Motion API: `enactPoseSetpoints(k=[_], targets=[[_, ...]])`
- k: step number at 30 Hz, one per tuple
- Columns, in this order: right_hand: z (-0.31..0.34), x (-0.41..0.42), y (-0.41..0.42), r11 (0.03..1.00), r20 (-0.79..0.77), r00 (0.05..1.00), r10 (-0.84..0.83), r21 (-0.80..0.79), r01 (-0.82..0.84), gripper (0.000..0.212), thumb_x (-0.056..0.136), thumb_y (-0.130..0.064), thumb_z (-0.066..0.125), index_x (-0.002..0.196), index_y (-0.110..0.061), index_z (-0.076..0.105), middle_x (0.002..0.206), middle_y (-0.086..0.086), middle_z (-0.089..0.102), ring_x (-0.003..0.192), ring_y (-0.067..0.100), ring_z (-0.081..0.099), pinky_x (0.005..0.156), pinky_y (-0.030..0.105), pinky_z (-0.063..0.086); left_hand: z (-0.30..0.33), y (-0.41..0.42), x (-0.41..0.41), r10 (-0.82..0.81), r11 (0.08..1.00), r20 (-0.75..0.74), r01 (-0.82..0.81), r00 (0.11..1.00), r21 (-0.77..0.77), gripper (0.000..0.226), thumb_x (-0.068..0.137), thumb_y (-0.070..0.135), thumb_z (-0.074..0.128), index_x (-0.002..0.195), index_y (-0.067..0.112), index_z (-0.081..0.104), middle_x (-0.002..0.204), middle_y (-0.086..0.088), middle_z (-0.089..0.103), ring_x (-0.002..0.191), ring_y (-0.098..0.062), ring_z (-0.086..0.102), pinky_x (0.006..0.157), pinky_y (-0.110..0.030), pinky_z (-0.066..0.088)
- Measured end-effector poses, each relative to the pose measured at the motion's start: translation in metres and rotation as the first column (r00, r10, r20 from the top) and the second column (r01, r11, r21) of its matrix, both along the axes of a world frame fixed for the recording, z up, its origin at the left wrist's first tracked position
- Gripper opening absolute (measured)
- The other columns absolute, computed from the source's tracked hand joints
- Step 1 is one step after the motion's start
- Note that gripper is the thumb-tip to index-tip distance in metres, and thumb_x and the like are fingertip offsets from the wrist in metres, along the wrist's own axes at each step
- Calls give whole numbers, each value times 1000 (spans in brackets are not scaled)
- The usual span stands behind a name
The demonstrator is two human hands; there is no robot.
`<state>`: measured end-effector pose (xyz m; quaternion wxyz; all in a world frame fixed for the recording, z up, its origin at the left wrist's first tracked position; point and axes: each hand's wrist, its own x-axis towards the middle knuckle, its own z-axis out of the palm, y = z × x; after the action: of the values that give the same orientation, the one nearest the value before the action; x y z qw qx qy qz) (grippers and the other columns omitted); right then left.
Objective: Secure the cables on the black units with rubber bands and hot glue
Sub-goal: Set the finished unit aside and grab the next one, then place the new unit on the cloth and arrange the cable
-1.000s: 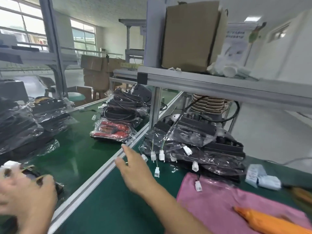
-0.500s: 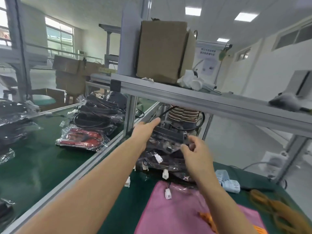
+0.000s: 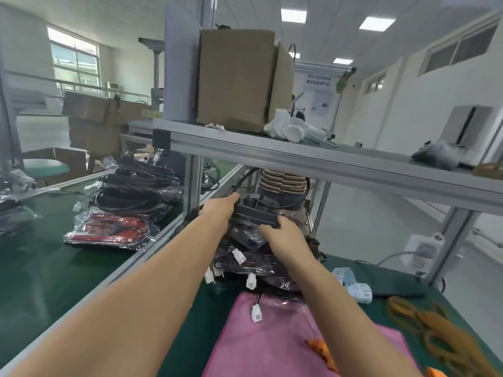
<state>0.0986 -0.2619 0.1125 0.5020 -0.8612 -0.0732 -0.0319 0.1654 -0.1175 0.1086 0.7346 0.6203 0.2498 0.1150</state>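
Observation:
A pile of black units [image 3: 253, 257] in clear bags lies under the shelf, with white cable connectors [image 3: 239, 256] hanging off its front. My left hand [image 3: 220, 209] grips the left end of the top black unit [image 3: 255, 214]. My right hand [image 3: 283, 234] holds that unit's right end, fingers curled over its near edge. A heap of tan rubber bands [image 3: 430, 330] lies at the right on the green mat. An orange tool [image 3: 324, 355], partly hidden by my right forearm, rests on a pink cloth [image 3: 261, 346].
An aluminium shelf rail [image 3: 299, 159] crosses just above the pile, carrying a cardboard box [image 3: 239, 77]. Bagged red and black parts [image 3: 109, 231] lie on the green conveyor [image 3: 40, 268] to the left. White labels [image 3: 353, 287] and a power strip [image 3: 424, 254] lie at the right.
Both hands have reached further in and closed on the ends of the top black unit. A second ago the left hand was at the conveyor and the right hovered open.

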Motion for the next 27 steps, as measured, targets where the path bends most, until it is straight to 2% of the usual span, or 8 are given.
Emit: enactPoseSetpoints(k=[5, 10, 15, 17, 20, 23, 25, 27], targets=[[-11, 1, -2, 985, -34, 999, -12, 172, 17, 43, 90, -35, 58, 127, -11, 54, 116, 5, 64, 90, 13, 59, 70, 27, 45, -1, 4, -9, 6, 997, 13, -5, 1000, -83, 23, 87, 15, 71, 102, 5, 56, 75, -9, 61, 50, -20, 61, 35, -21, 46], [-14, 0, 0, 946, -84, 995, -46, 315, 70, 52, 87, -47, 63, 122, -9, 61, 123, 10, 63, 113, 25, 58, 102, 43, 46, 9, 14, -16, -10, 982, 19, 13, 1000, -186, 28, 83, 4, 71, 103, 5, 52, 75, -13, 61, 61, -25, 63, 48, -40, 53], [-18, -12, -6, 827, -154, 988, 18, 558, 72, 41, 85, -50, 66, 102, -12, 63, 103, 4, 71, 84, 13, 69, 81, 29, 55, 14, 12, -51, 52, 974, 98, -29, 994, -225, 17, 76, -2, 67, 85, 6, 55, 74, -10, 63, 52, -20, 66, 37, -27, 49], [-17, -22, -13, 790, -182, 983, 39, 607, 81, 63, 76, -59, 68, 115, -11, 58, 106, 7, 72, 84, 18, 72, 76, 31, 57, 7, 4, -80, 23, 953, 144, 21, 989, -301, 14, 77, -5, 64, 81, 4, 53, 74, -11, 62, 48, -19, 68, 44, -32, 56], [-18, -44, -31, 757, -267, 956, 123, 647, 84, 105, 52, -69, 73, 141, -25, 39, 128, 8, 62, 113, 30, 62, 97, 48, 50, -16, -12, -131, -37, 943, 229, 110, 973, -314, 15, 78, -7, 61, 74, 5, 53, 73, -9, 61, 54, -18, 68, 56, -35, 61], [-29, -70, -58, 585, -164, 954, 251, 811, -15, 77, 64, -45, 75, 134, -25, 49, 117, 4, 70, 104, 25, 69, 82, 40, 58, -42, -33, -175, -196, 928, 266, 267, 944, -261, 17, 68, 1, 66, 67, 12, 52, 65, -6, 60, 55, -18, 62, 57, -33, 53], [-44, -87, -77, 591, -135, 966, 222, 807, -23, 63, 68, -34, 73, 127, -26, 54, 112, 4, 72, 102, 24, 70, 88, 41, 56, -55, -42, -194, -325, 900, 249, 379, 912, -217, 24, 58, 3, 69, 63, 15, 49, 64, -6, 55, 57, -21, 58, 64, -34, 47], [-65, -102, -97, 606, -178, 969, 171, 795, 39, 56, 71, -27, 71, 125, -27, 56, 110, 5, 73, 100, 25, 70, 86, 41, 56, -64, -46, -205, -471, 859, 177, 495, 864, -131, 23, 70, -4, 65, 66, 13, 50, 66, -7, 48, 54, -19, 53, 52, -27, 47]])
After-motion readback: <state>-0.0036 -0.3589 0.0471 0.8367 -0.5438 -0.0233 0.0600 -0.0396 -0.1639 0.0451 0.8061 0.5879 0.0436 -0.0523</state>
